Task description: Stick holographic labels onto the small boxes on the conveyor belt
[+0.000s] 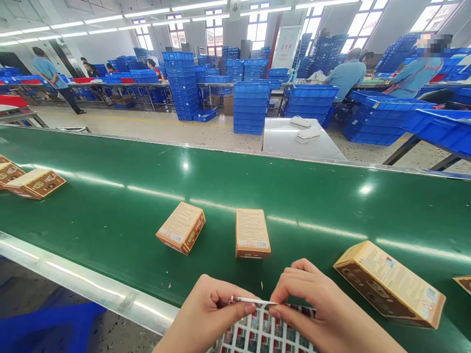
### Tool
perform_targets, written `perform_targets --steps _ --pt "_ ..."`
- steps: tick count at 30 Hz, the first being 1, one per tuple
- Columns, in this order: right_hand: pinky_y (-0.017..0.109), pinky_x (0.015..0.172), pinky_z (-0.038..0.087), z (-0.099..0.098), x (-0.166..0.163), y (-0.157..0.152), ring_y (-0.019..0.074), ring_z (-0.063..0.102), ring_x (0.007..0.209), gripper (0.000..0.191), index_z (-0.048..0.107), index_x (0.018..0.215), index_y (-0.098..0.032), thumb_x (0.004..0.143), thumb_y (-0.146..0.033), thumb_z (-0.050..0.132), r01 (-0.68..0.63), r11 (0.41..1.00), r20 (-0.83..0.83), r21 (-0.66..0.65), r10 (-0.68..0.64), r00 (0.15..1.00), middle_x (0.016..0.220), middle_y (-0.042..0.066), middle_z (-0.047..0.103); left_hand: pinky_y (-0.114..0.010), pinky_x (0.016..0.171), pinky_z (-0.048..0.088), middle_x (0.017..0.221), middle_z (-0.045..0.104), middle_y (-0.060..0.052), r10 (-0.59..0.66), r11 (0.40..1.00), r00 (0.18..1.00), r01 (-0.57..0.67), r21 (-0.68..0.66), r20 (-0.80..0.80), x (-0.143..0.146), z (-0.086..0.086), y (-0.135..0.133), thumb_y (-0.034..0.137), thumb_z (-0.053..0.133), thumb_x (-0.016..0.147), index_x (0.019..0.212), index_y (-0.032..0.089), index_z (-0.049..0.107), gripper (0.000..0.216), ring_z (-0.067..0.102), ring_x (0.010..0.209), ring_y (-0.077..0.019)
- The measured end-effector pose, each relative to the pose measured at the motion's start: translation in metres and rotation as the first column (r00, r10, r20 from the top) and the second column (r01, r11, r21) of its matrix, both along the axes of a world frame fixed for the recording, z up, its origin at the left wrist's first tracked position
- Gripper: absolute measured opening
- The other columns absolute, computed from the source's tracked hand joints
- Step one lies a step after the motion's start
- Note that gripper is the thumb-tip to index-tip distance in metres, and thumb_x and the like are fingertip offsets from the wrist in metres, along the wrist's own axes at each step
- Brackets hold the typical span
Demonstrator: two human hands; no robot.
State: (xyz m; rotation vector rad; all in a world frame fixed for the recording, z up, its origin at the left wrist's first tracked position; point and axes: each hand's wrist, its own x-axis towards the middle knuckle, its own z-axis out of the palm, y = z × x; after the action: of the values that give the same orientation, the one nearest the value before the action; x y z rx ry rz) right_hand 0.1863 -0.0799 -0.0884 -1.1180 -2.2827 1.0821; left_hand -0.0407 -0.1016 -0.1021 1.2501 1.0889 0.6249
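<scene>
Low in the view, both hands are at the top of a sheet of small shiny stickers (265, 338), laid out in rows with white gaps between them. My left hand (217, 306) pinches the sheet's folded-over top edge between thumb and fingers. Close beside it, my right hand (309, 296) has thumb and forefinger closed at the same edge; whether a single sticker is between them is too small to tell. Beyond the hands, a brown and cream box (253, 233) lies on the green conveyor belt (121, 215), with a similar box (182, 226) to its left.
A larger-looking box (392, 282) lies right of my right hand, and another is cut off at the right edge. More boxes (37, 183) lie far left. Past the belt stand a metal table (294, 139), stacked blue crates (251, 108) and several people.
</scene>
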Motion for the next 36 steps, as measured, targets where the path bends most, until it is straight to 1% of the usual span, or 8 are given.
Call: perform_targets --steps 4,9,14,18,24,28,32,36 --pt "0.035 0.081 0.046 -0.001 0.001 -0.001 0.0196 0.059 0.079 0.02 0.061 0.076 -0.025 0.093 -0.015 0.065 0.034 0.999 0.012 -0.037 -0.033 0.999 0.077 -0.004 0.069 -0.023 0.056 0.031 0.064 0.069 -0.002 -0.03 0.999 1.0 0.03 -0.012 0.003 0.001 0.002 0.001 0.037 0.069 0.09 0.095 0.018 0.087 0.026 0.046 0.059 -0.0128" --pt "0.034 0.073 0.045 -0.005 0.006 -0.003 0.0205 0.056 0.077 0.022 0.059 0.073 -0.025 0.092 -0.017 0.065 0.046 0.999 -0.013 -0.023 -0.047 0.999 0.074 -0.003 0.068 -0.023 0.065 0.041 0.078 0.075 -0.003 -0.134 0.991 0.991 0.134 -0.002 -0.027 -0.005 0.007 0.0 0.044 0.061 0.097 0.103 0.019 0.085 0.036 0.056 0.07 -0.0163" --pt "0.032 0.074 0.048 -0.001 0.009 -0.003 0.0203 0.058 0.081 0.021 0.061 0.074 -0.026 0.093 -0.017 0.067 0.045 0.997 0.013 -0.067 -0.044 0.999 0.076 -0.004 0.068 -0.022 0.064 0.041 0.073 0.07 -0.002 -0.13 0.989 0.985 0.138 0.058 -0.117 -0.008 0.008 -0.004 0.051 0.052 0.1 0.089 0.014 0.083 0.049 0.054 0.068 -0.0154" --pt "0.031 0.072 0.05 0.002 0.012 -0.002 0.0214 0.059 0.082 0.022 0.061 0.074 -0.026 0.094 -0.018 0.066 0.048 0.998 0.009 -0.033 -0.048 0.999 0.076 -0.002 0.069 -0.021 0.059 0.038 0.073 0.066 -0.001 -0.088 0.995 0.985 0.093 0.024 -0.149 -0.002 0.003 -0.005 0.044 0.063 0.094 0.091 0.015 0.081 0.034 0.05 0.067 -0.0141" --pt "0.037 0.088 0.05 -0.004 0.016 -0.005 0.0208 0.065 0.087 0.015 0.064 0.089 -0.028 0.096 -0.015 0.064 0.047 0.991 0.034 0.126 -0.052 0.998 0.085 -0.005 0.071 -0.025 0.054 0.025 0.06 0.04 0.005 -0.001 1.0 0.974 0.008 0.028 -0.228 0.016 -0.004 -0.001 0.04 0.062 0.089 0.07 0.012 0.068 0.034 0.034 0.06 -0.0119" --pt "0.04 0.108 0.034 -0.005 0.017 -0.009 0.0211 0.066 0.106 0.027 0.06 0.118 -0.03 0.096 -0.016 0.067 0.116 0.905 -0.018 0.409 -0.12 0.993 0.112 -0.002 0.072 -0.026 0.057 0.025 0.06 0.036 0.005 -0.006 0.994 0.97 0.033 0.107 -0.242 0.025 -0.007 0.002 0.041 0.057 0.091 0.063 0.017 0.053 0.038 0.032 0.062 -0.0127" --pt "0.037 0.117 0.019 0.001 0.017 -0.009 0.0207 0.066 0.11 0.008 0.064 0.1 -0.026 0.1 -0.017 0.064 0.102 0.788 -0.01 0.607 -0.12 0.993 0.109 -0.001 0.074 -0.026 0.056 0.025 0.061 0.038 0.005 -0.038 0.991 0.975 0.066 0.119 -0.22 0.033 -0.007 0.005 0.041 0.056 0.092 0.063 0.019 0.046 0.038 0.032 0.062 -0.0128" --pt "0.035 0.118 0.021 0.002 0.018 -0.012 0.0208 0.066 0.112 0.014 0.064 0.091 -0.023 0.101 -0.014 0.058 0.119 0.766 -0.017 0.632 -0.14 0.99 0.105 0.001 0.074 -0.026 0.055 0.024 0.061 0.039 0.005 -0.08 0.992 0.979 0.097 0.085 -0.189 0.041 -0.007 0.009 0.04 0.057 0.091 0.063 0.018 0.047 0.036 0.032 0.061 -0.0124"
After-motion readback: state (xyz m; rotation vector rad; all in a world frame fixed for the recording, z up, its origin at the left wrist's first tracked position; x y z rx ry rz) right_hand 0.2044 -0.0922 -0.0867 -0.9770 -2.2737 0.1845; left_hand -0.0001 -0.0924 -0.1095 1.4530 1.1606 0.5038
